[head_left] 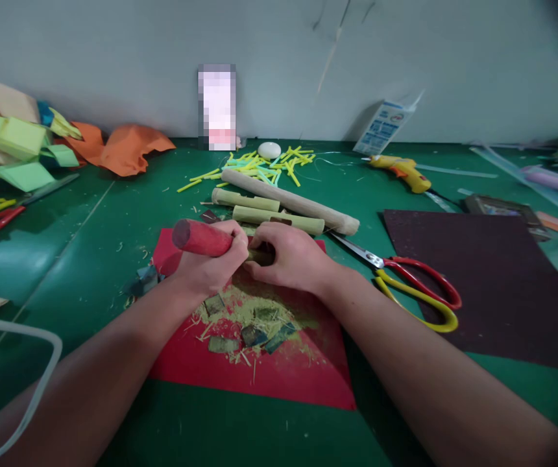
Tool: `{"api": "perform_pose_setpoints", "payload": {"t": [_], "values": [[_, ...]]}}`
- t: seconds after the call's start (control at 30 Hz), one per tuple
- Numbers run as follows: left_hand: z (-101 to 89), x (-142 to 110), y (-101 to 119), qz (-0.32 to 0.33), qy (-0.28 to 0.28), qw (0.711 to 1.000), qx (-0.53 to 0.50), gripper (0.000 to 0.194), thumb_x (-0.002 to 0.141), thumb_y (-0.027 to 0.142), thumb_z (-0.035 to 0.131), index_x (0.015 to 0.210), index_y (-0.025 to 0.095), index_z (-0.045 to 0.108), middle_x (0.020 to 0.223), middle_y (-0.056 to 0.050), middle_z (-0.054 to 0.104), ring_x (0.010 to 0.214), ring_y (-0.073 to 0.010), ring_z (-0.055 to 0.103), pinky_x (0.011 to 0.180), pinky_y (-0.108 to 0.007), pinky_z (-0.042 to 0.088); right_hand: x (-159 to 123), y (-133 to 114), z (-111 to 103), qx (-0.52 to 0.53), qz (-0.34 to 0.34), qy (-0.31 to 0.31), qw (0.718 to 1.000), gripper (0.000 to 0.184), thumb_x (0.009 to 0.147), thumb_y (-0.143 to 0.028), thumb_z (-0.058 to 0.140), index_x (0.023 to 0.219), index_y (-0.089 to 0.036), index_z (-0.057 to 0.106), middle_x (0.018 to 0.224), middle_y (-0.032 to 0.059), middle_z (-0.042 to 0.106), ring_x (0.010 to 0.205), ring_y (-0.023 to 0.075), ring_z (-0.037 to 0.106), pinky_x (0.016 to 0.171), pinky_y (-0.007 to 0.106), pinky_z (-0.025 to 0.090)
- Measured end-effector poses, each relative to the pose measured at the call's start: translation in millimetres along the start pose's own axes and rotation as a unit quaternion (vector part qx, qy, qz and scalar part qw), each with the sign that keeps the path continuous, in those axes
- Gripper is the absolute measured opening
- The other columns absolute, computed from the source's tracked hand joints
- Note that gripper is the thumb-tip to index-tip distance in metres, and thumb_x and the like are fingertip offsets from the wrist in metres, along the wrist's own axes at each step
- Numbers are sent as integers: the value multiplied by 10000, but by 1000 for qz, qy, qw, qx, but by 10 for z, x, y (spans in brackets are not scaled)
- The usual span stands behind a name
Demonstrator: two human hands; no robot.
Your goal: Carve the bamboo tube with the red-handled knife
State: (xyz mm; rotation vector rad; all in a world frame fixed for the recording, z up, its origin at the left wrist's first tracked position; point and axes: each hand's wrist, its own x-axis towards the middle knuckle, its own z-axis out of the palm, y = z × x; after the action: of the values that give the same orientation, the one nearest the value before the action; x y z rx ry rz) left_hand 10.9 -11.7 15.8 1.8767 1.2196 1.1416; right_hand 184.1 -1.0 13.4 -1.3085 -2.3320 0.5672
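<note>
1. White cord [58,347] bends at the bottom left, near the camera.
2. Left hand [208,263] has its fingers wrapped tight around a fat red handle [204,237]. Its round end tips up and to the left.
3. Right hand [291,256] curls its thumb and fingers around a small green piece [258,255]. Most of the piece is hidden, right beside the left hand.
4. Under both hands is red paper [308,383] with yellow-green dust [244,301] and green chips [224,344] on it.
5. Two cut tubes [279,218] lie just past the hands, with a long pale stick [291,200] behind them.
6. Scissors [381,263] sit beside the right arm, and their handles touch a dark sheet [483,292].
7. Farther back are yellow sticks [298,155] and a yellow glue gun [400,170].
</note>
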Motion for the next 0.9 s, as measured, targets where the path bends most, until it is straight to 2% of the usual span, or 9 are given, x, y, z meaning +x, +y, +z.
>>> {"api": "perform_pose_setpoints", "payload": {"t": [0.2,0.43,0.67,0.77,0.9], "values": [[-38,-12,24,-8,-60,998,33,246,823,287,483,596,192,482,591,30,483,602,-118,447,574,-277,347,5,17,15,6,-8,2,1000,193,714,-348,679,790,-188,599,816,21,629,742,151,522,647,285,329],[-24,-23,-50,-53,-42,997,-24,246,821,273,485,589,196,510,526,43,438,543,-106,393,554,-273,334,7,10,8,2,-1,-4,1000,203,712,-349,692,796,-187,602,837,27,643,758,158,531,657,286,338],[42,-14,-1,-93,28,988,-119,206,756,235,489,553,197,493,439,53,408,441,-82,346,452,-244,272,9,-3,4,5,-8,-6,1000,214,705,-336,716,791,-190,585,810,11,596,736,145,485,653,279,322],[33,-3,5,-114,10,985,-128,195,744,238,495,553,196,494,422,54,403,428,-79,349,440,-232,269,9,5,11,4,-16,-5,1000,210,704,-322,713,773,-191,564,787,3,568,718,137,460,642,278,307],[-1,0,-24,-133,-15,987,-90,198,774,256,512,586,191,513,454,52,427,449,-80,364,446,-230,272,8,12,17,5,-19,-1,1000,216,701,-314,707,762,-194,538,782,0,561,715,135,452,645,276,306]]}}
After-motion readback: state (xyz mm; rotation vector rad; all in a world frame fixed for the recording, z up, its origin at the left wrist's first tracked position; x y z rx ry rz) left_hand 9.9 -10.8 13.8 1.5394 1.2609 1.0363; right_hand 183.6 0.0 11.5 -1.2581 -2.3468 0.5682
